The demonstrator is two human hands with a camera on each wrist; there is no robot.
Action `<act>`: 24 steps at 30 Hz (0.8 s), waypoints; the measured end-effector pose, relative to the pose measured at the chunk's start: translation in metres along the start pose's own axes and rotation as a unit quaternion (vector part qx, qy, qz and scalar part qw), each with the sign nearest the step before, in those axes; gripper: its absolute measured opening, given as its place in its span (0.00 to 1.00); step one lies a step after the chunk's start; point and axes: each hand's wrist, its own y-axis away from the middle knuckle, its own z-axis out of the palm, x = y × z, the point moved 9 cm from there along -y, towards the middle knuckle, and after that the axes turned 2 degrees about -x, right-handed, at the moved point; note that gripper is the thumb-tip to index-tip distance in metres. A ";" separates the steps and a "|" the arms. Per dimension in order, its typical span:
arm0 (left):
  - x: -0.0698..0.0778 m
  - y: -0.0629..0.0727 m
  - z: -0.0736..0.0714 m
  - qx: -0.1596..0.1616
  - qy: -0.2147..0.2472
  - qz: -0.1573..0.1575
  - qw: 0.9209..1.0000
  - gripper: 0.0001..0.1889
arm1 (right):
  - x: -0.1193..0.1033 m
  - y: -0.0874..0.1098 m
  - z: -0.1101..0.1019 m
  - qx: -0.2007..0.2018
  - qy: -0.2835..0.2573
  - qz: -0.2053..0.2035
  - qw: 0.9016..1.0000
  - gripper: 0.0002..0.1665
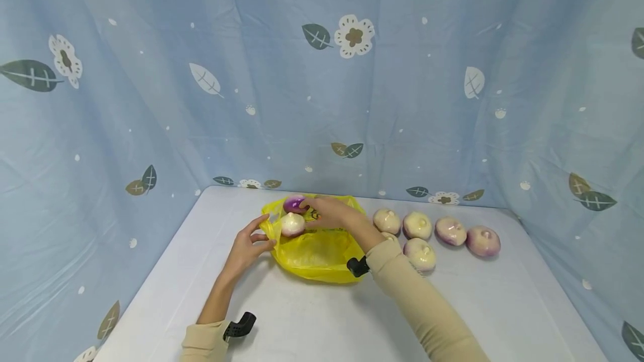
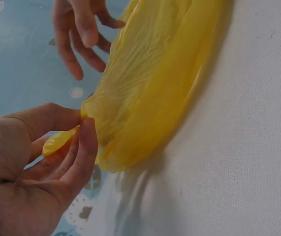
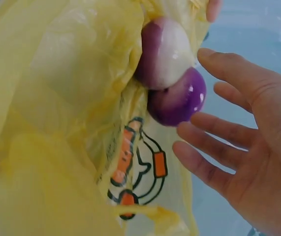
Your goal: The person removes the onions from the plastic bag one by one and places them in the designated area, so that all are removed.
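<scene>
A yellow plastic bag (image 1: pixel 314 258) lies spread open on the white table, with a printed drawing on it in the right wrist view. My left hand (image 1: pixel 246 247) pinches the bag's left edge between thumb and fingers, as the left wrist view shows up close. Inside the bag's left side sit two onions touching each other: a white and purple onion (image 3: pixel 166 54) and a deep purple-sided onion (image 3: pixel 178 97). Beside them is my right hand (image 3: pixel 253 132), its fingers spread and loosely bent, with nothing held. Its fingertips are close to the purple onion; contact is unclear.
Several more onions (image 1: pixel 450 232) stand on the table (image 1: pixel 297 317) to the right of the bag, some partly hidden behind my right forearm. A blue patterned curtain (image 1: pixel 282 99) hangs behind the table and at both sides.
</scene>
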 end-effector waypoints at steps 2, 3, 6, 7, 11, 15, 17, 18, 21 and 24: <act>0.000 0.000 0.001 -0.003 0.000 0.001 1.000 0.39 | -0.002 -0.003 0.001 0.004 -0.002 0.000 1.000 0.32; 0.000 -0.001 0.001 -0.004 0.000 0.002 1.000 0.39 | -0.003 -0.004 0.001 0.004 -0.006 -0.001 1.000 0.32; 0.001 -0.001 0.001 -0.003 -0.002 0.006 1.000 0.39 | -0.006 -0.008 0.004 0.002 -0.015 -0.006 1.000 0.32; 0.001 -0.001 0.001 -0.003 -0.004 0.008 1.000 0.39 | -0.007 -0.009 0.005 0.001 -0.021 -0.008 1.000 0.32; 0.002 -0.001 0.000 -0.002 -0.007 0.013 1.000 0.39 | -0.010 -0.013 0.011 -0.004 -0.024 -0.012 1.000 0.32; 0.001 -0.001 0.000 -0.002 -0.005 0.010 1.000 0.39 | -0.011 -0.016 0.017 -0.008 -0.019 -0.001 1.000 0.32; 0.001 -0.001 0.000 -0.003 -0.005 0.008 1.000 0.39 | -0.011 -0.017 0.020 -0.009 -0.011 0.007 1.000 0.32; 0.001 -0.001 0.000 -0.003 -0.005 0.007 1.000 0.39 | -0.011 -0.018 0.021 -0.008 -0.009 0.011 1.000 0.32; 0.000 -0.001 -0.001 0.000 -0.007 0.006 1.000 0.39 | -0.010 -0.019 0.024 -0.007 -0.003 0.024 1.000 0.33; -0.001 0.000 -0.001 0.002 -0.005 0.004 1.000 0.39 | -0.010 -0.020 0.026 -0.005 -0.004 0.028 1.000 0.33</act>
